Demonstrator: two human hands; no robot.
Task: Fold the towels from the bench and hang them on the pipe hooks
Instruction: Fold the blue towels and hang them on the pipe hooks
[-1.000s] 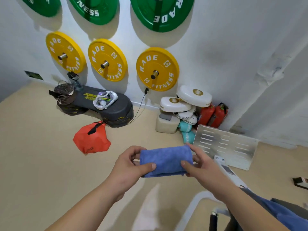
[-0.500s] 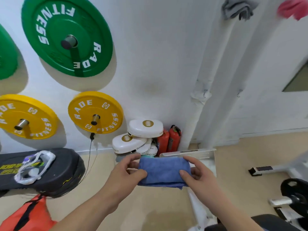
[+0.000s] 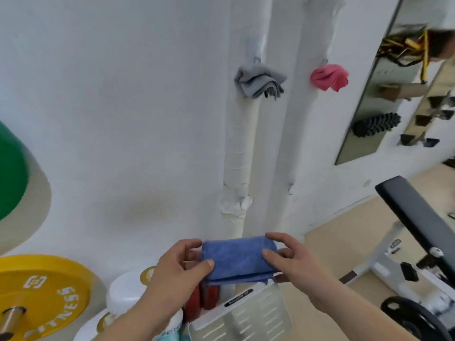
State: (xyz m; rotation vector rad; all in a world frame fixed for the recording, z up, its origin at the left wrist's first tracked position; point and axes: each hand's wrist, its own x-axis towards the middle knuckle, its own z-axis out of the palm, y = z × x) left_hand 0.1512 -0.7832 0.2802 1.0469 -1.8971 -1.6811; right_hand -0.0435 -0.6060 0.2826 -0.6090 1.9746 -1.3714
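Observation:
A folded blue towel is held flat in front of me, low in the middle of the view. My left hand pinches its left end and my right hand pinches its right end. Above, two white wrapped pipes run up the wall. A grey towel hangs from a hook on the left pipe. A pink towel hangs on the right pipe. Lower down, a bare hook sticks out of the right pipe and another bare hook sits at the left pipe's taped joint.
A black padded bench on a white frame stands at the right, with a black weight plate beneath. Yellow plate and green plate hang on the left wall. White cases, red extinguishers and a slotted metal plate lie below my hands. A mirror hangs at the upper right.
The view has swung up and to the right, bringing the pipes, hooks and hung towels to the centre. Both hands still hold the folded blue towel, now in front of the pipes.

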